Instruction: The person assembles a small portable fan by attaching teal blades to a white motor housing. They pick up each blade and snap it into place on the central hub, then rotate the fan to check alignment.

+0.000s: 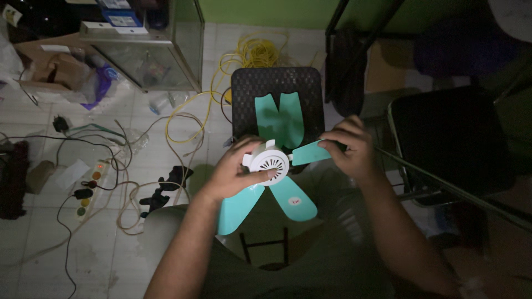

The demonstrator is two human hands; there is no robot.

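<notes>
Hands hold a small fan [271, 160] above the black stool [244, 88]: left hand [235, 171] is clamped on its white hub [268, 160], right hand [349, 149] pinches one teal blade [307, 153]

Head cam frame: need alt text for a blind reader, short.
Seen from above in dim light, a person's left hand grips the round white slotted hub of a small fan with teal plastic blades, while the right hand pinches one blade's tip. Behind it stands a black perforated plastic stool on a tiled floor strewn with a yellow cable.
</notes>
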